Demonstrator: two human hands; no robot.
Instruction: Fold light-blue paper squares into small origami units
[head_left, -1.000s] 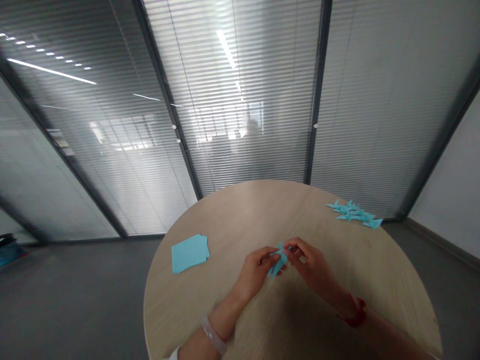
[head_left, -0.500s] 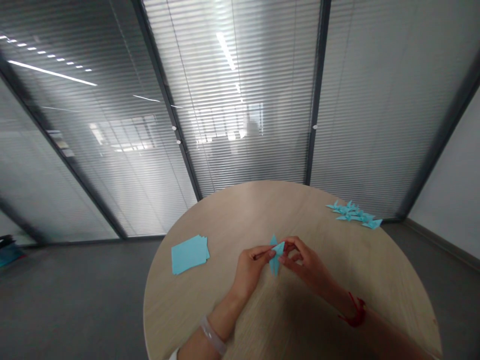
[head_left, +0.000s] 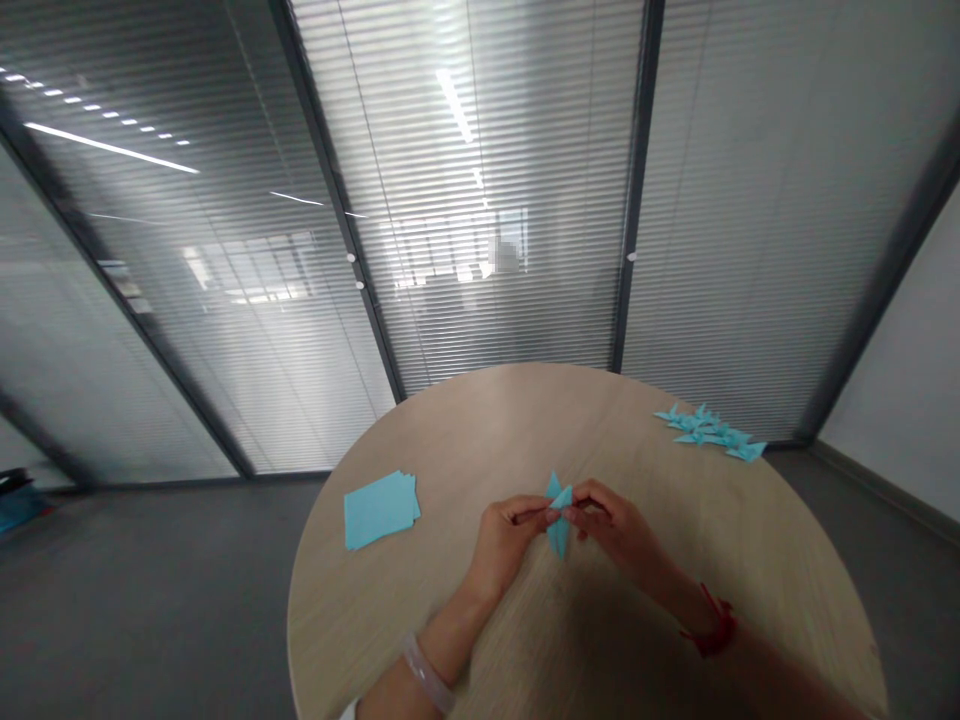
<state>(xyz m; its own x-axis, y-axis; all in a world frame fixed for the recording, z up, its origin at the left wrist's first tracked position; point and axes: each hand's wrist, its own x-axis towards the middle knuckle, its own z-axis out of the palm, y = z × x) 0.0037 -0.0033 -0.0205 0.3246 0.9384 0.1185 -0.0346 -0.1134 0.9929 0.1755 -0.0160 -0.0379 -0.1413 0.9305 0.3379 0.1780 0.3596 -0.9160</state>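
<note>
A small folded piece of light blue paper (head_left: 558, 515) is held upright just above the round wooden table (head_left: 465, 450). My left hand (head_left: 510, 535) pinches it from the left side. From the right, my right hand (head_left: 611, 525) pinches the same piece, fingertips meeting those of the left hand at its middle. Pointed tips of the paper stick out above and below the fingers.
A stack of flat light blue paper squares (head_left: 380, 507) lies on the table's left part. Several finished folded blue paper shapes (head_left: 711, 431) lie in a cluster at the far right edge. Glass walls with blinds (head_left: 480, 200) stand behind the table.
The folded paper has been turned from a slanted position to upright, and both hands have shifted slightly while keeping hold of it.
</note>
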